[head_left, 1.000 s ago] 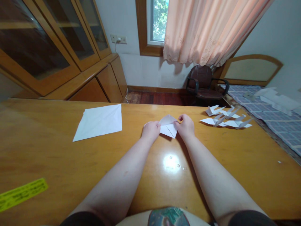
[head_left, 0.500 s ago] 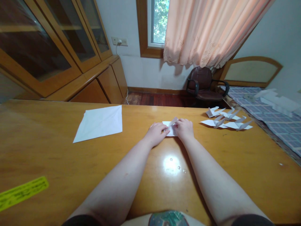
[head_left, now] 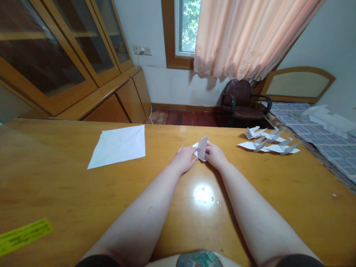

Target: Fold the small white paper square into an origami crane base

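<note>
A small folded white paper piece (head_left: 202, 148) stands on edge between my two hands on the wooden table (head_left: 69, 193). My left hand (head_left: 184, 158) rests beside it with fingers stretched toward the paper, touching its left side. My right hand (head_left: 215, 155) pinches the paper's right side and holds a flap upright.
A flat white paper sheet (head_left: 118, 145) lies to the left. Several folded paper figures (head_left: 268, 142) lie at the right. A yellow-green strip (head_left: 23, 234) sits near the table's front left. Behind the table are a wooden cabinet (head_left: 83, 66), a dark chair (head_left: 244, 98) and a bed (head_left: 328, 137).
The paper went from a spread kite shape held up, to lying flat, to a flap lifted upright. Both hands moved closer together.
</note>
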`<state>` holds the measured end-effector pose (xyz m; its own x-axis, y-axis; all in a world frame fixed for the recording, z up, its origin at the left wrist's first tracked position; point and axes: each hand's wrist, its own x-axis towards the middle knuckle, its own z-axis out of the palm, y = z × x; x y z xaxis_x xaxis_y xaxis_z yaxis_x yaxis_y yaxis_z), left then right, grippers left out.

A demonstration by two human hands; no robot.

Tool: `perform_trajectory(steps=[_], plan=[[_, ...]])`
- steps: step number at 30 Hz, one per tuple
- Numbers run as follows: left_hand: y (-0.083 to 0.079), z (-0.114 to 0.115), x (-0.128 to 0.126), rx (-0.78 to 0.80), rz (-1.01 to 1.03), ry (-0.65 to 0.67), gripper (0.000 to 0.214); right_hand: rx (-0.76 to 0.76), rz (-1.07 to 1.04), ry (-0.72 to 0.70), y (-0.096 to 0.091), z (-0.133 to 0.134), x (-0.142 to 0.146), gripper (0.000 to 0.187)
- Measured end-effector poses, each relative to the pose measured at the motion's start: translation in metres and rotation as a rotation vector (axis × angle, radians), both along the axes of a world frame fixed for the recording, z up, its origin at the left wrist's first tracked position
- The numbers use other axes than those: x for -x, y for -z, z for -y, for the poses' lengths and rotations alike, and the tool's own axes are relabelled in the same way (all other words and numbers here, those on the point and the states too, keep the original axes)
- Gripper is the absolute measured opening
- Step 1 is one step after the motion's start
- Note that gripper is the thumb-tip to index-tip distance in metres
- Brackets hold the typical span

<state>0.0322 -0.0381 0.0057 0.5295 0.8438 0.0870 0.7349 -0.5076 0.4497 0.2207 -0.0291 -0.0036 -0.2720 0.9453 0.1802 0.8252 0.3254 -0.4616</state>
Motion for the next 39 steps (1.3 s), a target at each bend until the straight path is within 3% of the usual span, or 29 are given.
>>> perform_trajectory(steps=[11,13,15,17,20,22,39], plan=[[0.002,-0.002,0.001,0.002,0.017,-0.103,0.043,0.127,-0.247,-0.254,-0.009,0.002,-0.006,0.029],[0.002,-0.002,0.002,0.007,0.028,-0.108,0.041,0.119,-0.200,-0.305,-0.013,0.004,-0.006,0.021],[0.001,-0.003,0.001,0.017,0.027,-0.116,0.036,0.080,-0.115,-0.329,-0.016,0.006,-0.005,0.029],[0.001,-0.003,0.001,0.017,0.020,-0.122,0.033,0.027,-0.058,-0.302,-0.015,0.007,-0.004,0.032],[0.000,-0.004,0.000,0.003,0.007,-0.128,0.029,-0.040,-0.034,-0.252,-0.010,0.005,-0.002,0.017],[-0.001,-0.004,0.000,-0.004,-0.005,-0.141,0.025,-0.060,-0.049,-0.231,-0.008,0.003,-0.002,0.022],[0.000,-0.006,0.000,-0.007,0.052,-0.211,0.030,0.025,-0.074,-0.135,-0.017,0.007,0.005,0.030]])
